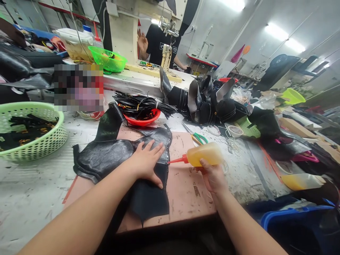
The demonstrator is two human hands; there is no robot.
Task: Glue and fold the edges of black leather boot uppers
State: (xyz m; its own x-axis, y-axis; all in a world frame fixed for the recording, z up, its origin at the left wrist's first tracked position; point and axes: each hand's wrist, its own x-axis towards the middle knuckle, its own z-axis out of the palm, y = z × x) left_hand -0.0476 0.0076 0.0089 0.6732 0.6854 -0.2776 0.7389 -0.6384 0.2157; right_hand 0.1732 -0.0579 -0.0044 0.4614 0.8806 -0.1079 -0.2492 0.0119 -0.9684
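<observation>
Black glossy leather pieces (106,156) joined to matte black fabric lie on a pinkish board (186,198). My left hand (147,163) rests flat on them with its fingers spread. My right hand (212,175) is wrapped round a squeeze bottle of yellowish liquid (205,154), tilted sideways. Its red nozzle (177,159) points left, and the tip is at the right edge of the black piece, near the seam.
Scissors (199,138) lie beyond the bottle. Black strips (143,102) lie over a red bowl (143,120). A green basket (53,141) stands left, a blue bin (273,216) at lower right. Behind the sewing machine (120,35) is a person (154,42).
</observation>
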